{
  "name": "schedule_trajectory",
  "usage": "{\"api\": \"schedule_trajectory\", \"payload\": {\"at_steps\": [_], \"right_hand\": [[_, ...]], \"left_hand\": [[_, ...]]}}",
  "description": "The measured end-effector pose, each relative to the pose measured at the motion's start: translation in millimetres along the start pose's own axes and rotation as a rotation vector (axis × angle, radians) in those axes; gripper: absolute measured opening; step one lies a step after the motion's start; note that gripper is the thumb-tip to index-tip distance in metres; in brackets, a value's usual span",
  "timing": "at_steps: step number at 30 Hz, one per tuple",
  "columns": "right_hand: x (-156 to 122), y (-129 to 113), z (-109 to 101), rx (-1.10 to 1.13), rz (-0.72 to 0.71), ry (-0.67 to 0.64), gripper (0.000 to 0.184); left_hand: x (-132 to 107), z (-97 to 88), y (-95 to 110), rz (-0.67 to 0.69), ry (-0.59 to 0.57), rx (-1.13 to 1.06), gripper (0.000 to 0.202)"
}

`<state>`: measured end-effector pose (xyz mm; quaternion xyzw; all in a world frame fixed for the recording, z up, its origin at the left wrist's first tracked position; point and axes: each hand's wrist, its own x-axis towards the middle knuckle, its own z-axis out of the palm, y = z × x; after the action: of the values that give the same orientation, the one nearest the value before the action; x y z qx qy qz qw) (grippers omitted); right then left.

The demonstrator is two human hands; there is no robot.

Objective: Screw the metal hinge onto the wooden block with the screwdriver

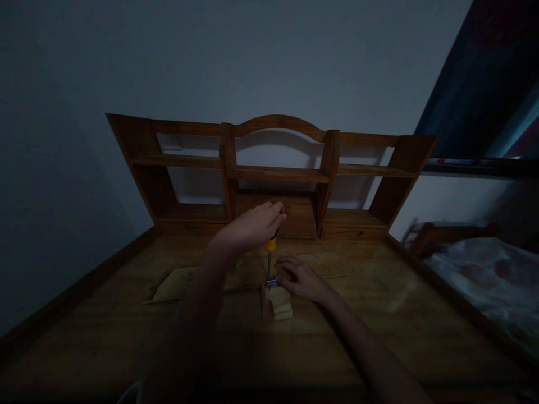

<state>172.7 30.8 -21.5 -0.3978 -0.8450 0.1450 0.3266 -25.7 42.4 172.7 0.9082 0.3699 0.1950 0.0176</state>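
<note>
My left hand (256, 225) is wrapped round the top of a screwdriver (270, 246) with a yellow and dark handle. The screwdriver stands nearly upright, its shaft reaching down to a small metal hinge-like piece (272, 283). That piece lies at the far end of a small wooden block (281, 306) on the desk. Beside it, my right hand (304, 280) is closed, its thumb and fingertips at the metal piece's right edge. Whether a screw sits under the screwdriver tip is too small and dark to tell.
A flat, rough-edged board (170, 285) lies left of the block, partly behind my left arm. At the back of the wooden desk (391, 314) stands a wooden shelf unit (278, 175) against the wall. Clear plastic sheeting (484, 275) covers something at the right.
</note>
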Motion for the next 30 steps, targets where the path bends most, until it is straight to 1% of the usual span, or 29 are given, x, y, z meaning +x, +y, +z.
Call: {"api": "schedule_trajectory", "payload": {"at_steps": [4, 9, 16, 23, 26, 30], "right_hand": [[0.5, 0.2, 0.0, -0.007, -0.008, 0.006, 0.035], [0.5, 0.4, 0.5, 0.002, -0.014, 0.015, 0.037], [-0.2, -3.2, -2.1, 0.008, -0.007, -0.003, 0.036], [0.1, -1.2, -0.9, 0.007, -0.006, -0.001, 0.034], [0.2, -0.1, -0.4, -0.005, -0.007, -0.004, 0.035], [0.6, -0.9, -1.2, -0.014, -0.01, -0.011, 0.036]], "left_hand": [[0.5, 3.7, -0.6, -0.001, 0.0, -0.03, 0.025], [-0.3, 2.3, 0.1, -0.017, -0.021, -0.051, 0.023], [-1.3, 1.4, -1.3, -0.007, -0.028, -0.041, 0.029], [1.0, -3.8, 0.8, 0.091, 0.004, -0.115, 0.031], [2.4, -1.1, -0.2, 0.082, 0.002, -0.137, 0.033], [1.1, 2.5, -4.4, 0.063, -0.012, -0.113, 0.038]]}}
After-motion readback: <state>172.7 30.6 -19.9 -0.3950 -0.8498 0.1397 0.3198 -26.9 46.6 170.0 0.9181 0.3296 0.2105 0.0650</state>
